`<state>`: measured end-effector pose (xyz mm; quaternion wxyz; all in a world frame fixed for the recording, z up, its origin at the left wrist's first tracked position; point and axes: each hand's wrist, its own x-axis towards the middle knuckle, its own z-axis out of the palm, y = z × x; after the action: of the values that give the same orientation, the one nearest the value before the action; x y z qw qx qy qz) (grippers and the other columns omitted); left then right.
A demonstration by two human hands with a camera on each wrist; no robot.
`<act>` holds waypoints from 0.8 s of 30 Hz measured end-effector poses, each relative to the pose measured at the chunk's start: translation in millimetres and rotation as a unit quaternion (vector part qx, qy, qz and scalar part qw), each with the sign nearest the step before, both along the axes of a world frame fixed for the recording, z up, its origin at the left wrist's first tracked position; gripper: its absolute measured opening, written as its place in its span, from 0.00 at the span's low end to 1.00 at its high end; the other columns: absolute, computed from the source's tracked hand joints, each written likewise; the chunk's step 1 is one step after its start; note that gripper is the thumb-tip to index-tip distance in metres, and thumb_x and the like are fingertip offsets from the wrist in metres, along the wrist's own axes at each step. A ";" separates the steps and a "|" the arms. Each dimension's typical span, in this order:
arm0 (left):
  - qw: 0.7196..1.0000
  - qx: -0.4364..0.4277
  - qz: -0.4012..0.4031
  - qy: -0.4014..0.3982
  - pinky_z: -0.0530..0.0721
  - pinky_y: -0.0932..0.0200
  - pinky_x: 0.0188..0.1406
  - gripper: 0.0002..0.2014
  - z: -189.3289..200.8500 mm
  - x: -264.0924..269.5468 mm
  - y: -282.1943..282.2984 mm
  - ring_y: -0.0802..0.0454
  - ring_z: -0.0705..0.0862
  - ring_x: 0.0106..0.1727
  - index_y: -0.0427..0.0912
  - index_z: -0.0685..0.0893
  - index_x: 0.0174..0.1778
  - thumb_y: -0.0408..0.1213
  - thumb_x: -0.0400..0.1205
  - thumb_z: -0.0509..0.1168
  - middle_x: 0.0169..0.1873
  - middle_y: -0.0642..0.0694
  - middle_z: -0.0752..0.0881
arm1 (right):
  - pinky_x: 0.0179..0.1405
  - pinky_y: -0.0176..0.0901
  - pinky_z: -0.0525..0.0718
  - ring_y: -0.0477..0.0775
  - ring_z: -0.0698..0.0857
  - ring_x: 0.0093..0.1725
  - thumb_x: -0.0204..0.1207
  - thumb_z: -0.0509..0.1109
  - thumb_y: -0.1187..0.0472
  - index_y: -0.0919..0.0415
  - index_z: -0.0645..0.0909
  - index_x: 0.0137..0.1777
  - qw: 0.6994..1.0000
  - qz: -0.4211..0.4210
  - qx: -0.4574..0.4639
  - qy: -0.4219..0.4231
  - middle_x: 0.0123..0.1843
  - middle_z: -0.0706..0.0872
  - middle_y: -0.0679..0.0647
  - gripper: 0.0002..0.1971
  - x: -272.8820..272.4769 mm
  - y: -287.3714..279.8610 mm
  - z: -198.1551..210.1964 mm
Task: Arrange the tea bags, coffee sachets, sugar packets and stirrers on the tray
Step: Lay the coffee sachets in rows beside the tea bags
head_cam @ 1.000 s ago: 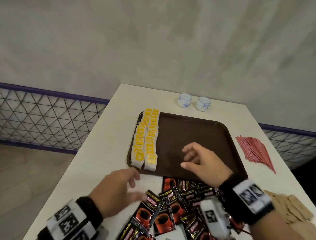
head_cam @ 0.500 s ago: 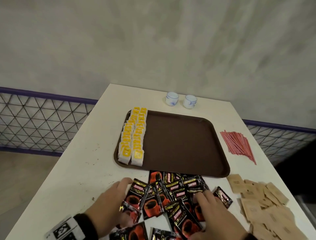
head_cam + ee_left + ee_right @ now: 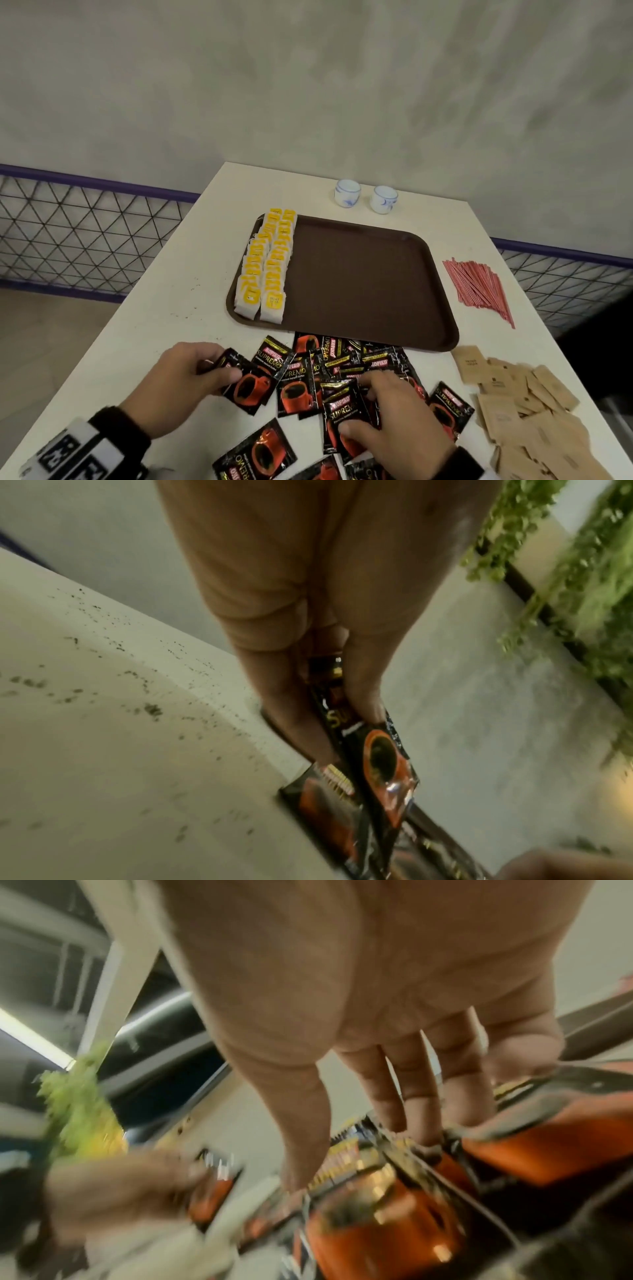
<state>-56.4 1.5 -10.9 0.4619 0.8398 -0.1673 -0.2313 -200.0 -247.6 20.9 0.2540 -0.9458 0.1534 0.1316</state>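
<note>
1. The white table [image 3: 164, 308] carries everything.
2. The brown tray [image 3: 359, 281] holds two rows of tea bags [image 3: 267, 267] along its left side.
3. Coffee sachets [image 3: 329, 370] lie scattered just before the tray.
4. The left hand [image 3: 178, 380] pinches one sachet [image 3: 246, 383].
5. The right hand [image 3: 394, 421] grips another sachet [image 3: 342, 407].
</note>
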 end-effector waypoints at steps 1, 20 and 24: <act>0.999 -0.038 0.011 0.026 0.86 0.55 0.36 0.09 3.5 -0.4 -0.5 0.53 0.84 0.32 0.37 0.85 0.32 0.32 0.78 0.70 0.29 0.41 0.86 | 0.70 0.39 0.70 0.43 0.71 0.66 0.73 0.71 0.42 0.46 0.65 0.74 1.000 0.002 -0.013 -0.001 0.56 0.70 0.35 0.32 3.3 3.8 -2.8; 0.994 -0.101 -0.021 -0.040 0.89 0.50 0.44 0.07 55.7 88.8 -56.1 0.45 0.90 0.41 0.43 0.84 0.49 0.28 0.78 0.69 0.43 0.45 0.90 | 0.56 0.51 0.83 0.48 0.87 0.40 0.71 0.76 0.63 0.61 0.80 0.42 0.966 -0.088 0.238 -0.046 0.37 0.87 0.55 0.07 59.1 -74.6 12.1; 0.995 -0.054 -0.054 -0.063 0.90 0.49 0.43 0.06 58.8 131.1 -86.7 0.44 0.89 0.41 0.42 0.83 0.48 0.29 0.78 0.69 0.42 0.45 0.88 | 0.43 0.36 0.85 0.59 0.89 0.43 0.69 0.72 0.76 0.66 0.79 0.35 0.932 -0.078 0.339 0.098 0.41 0.86 0.63 0.07 68.5 -72.1 -13.4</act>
<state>74.7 -85.2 47.9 0.4821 0.8161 -0.2534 -0.1935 -131.5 -319.8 7.4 0.5526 -0.7711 0.1968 0.2475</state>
